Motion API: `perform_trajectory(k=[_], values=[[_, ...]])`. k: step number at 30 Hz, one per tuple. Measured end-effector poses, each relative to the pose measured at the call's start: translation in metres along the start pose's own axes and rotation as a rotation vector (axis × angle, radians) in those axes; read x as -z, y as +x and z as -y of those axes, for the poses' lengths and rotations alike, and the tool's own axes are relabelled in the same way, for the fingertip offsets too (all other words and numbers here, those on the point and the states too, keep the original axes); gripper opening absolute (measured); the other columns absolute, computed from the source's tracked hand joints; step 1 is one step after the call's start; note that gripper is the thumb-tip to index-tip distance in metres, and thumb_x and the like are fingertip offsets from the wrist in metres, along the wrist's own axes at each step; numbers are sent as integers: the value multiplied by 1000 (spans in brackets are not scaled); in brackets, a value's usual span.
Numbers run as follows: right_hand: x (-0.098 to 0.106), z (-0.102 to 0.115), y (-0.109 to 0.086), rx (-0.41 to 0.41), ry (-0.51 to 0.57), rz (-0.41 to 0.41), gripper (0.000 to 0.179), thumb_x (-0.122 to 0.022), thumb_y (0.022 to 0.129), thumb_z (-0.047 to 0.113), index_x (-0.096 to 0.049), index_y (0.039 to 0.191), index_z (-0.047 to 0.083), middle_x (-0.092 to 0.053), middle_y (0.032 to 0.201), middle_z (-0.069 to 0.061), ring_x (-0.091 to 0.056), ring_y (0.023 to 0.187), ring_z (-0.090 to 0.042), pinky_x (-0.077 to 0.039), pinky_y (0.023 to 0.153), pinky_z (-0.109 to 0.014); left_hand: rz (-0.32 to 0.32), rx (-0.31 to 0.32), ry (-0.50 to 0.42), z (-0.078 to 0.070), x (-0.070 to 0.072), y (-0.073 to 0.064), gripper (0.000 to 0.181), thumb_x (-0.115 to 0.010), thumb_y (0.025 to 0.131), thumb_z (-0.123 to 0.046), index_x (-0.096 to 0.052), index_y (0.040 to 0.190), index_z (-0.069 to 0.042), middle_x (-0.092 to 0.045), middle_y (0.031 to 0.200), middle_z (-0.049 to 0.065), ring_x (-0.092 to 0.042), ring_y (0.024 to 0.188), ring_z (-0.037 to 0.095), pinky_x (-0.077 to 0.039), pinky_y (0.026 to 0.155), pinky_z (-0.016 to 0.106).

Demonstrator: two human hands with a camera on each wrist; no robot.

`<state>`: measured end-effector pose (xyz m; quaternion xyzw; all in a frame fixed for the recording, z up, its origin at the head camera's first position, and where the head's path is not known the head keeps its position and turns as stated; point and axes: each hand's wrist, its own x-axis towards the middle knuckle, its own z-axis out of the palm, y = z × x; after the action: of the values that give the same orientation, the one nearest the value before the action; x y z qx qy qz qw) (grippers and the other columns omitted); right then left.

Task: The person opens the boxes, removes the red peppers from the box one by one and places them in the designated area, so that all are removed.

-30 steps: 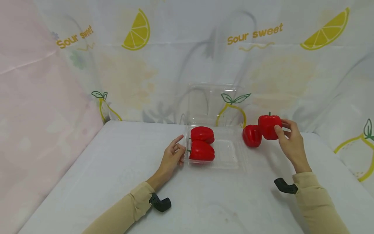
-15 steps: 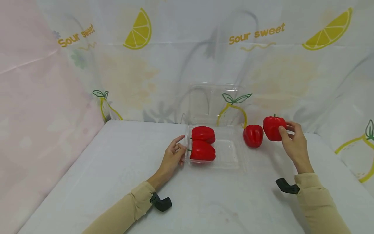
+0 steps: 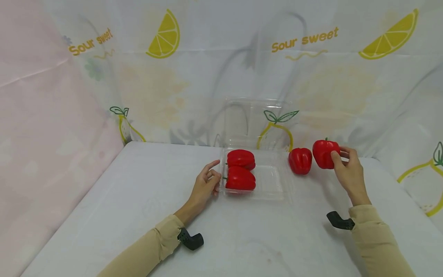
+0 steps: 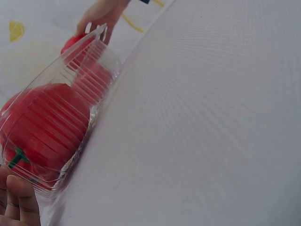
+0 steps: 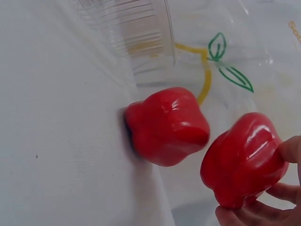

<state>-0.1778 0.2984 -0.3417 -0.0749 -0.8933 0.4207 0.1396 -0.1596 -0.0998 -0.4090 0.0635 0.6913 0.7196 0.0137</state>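
Note:
My right hand holds a glossy red bell pepper by its right side, green stem up, thumb in front and fingers behind. Just left of it, a second red bell pepper sits on the table; the right wrist view shows the held bell pepper beside it. A clear plastic box stands with its lid raised at the back. Two more bell peppers lie in its left half, stems to the left. At the box's left wall, my left hand pinches the rim, index finger extended.
The raised clear lid leans near a printed fabric backdrop behind the table. A white cloth covers the table. Pink fabric hangs at the left side.
My right hand has moved slightly right and down with the bell pepper, parting it from the one on the table in the head view. The left hand stays at the box.

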Motion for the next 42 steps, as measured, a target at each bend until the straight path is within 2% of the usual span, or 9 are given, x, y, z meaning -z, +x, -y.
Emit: perform_trajectory(k=[7, 15, 19, 21, 23, 27, 29, 36, 42], values=[[-2, 0, 0, -7, -3, 12, 61, -31, 99, 39, -20, 146, 2, -33, 144, -29, -43, 121, -49, -45, 91, -59, 0, -3, -11, 1, 1, 0, 45, -50, 95, -9, -43, 139, -19, -50, 81, 4, -45, 55, 9, -45, 49, 21], [-4, -7, 3, -43, 9, 21, 62, -28, 99, 40, -18, 147, 1, -32, 144, -30, -42, 120, -46, -47, 79, -34, 0, -14, -18, 2, 0, 1, 45, -50, 95, -9, -43, 138, -20, -50, 80, 3, -45, 55, 10, -44, 48, 21], [-6, -13, 6, -67, 26, 39, 63, -26, 99, 40, -17, 147, 0, -31, 143, -30, -42, 120, -45, -40, 72, -16, 16, 0, -30, -2, 1, 2, 46, -50, 95, -9, -41, 140, -17, -49, 78, 0, -45, 54, 10, -44, 49, 22], [-7, -16, 7, -81, 28, 56, 64, -24, 100, 41, -16, 147, -1, -31, 143, -31, -41, 121, -45, -43, 73, -18, 28, 10, -36, -9, 1, -1, 48, -50, 95, -8, -40, 141, -14, -49, 77, -1, -45, 54, 10, -45, 49, 22], [-9, -19, 8, -93, 30, 85, 65, -23, 100, 41, -13, 147, -3, -28, 143, -32, -39, 122, -46, -49, 82, -29, 36, 20, -38, -16, 0, -4, 49, -49, 95, -8, -38, 142, -12, -49, 76, -3, -45, 54, 9, -45, 50, 22], [-13, -22, 12, -103, 13, 114, 65, -21, 100, 41, -12, 147, -4, -28, 142, -34, -37, 124, -46, -44, 92, -47, 34, 18, -41, -23, -1, -9, 49, -49, 95, -6, -38, 142, -8, -49, 75, -3, -45, 54, 8, -44, 50, 21], [-14, -24, 12, -108, 10, 115, 65, -21, 100, 40, -13, 146, -5, -29, 142, -34, -37, 124, -45, -43, 91, -44, 36, 19, -41, -23, -2, -9, 49, -49, 94, -5, -38, 142, -8, -49, 75, -3, -45, 54, 8, -44, 50, 21], [-15, -25, 16, -145, 17, 126, 66, -20, 100, 40, -12, 146, -6, -26, 143, -36, -31, 128, -49, -32, 102, -58, 29, 6, -43, -7, 0, -2, 48, -51, 95, -7, -40, 141, -13, -49, 75, -2, -45, 53, 8, -44, 48, 22], [-18, -26, 20, -183, 41, 161, 68, -17, 100, 41, -7, 147, -7, -22, 145, -36, -27, 132, -48, -29, 106, -59, 17, -18, -21, 4, 1, 3, 44, -53, 95, -13, -43, 138, -20, -49, 76, -3, -45, 54, 8, -44, 48, 22]])
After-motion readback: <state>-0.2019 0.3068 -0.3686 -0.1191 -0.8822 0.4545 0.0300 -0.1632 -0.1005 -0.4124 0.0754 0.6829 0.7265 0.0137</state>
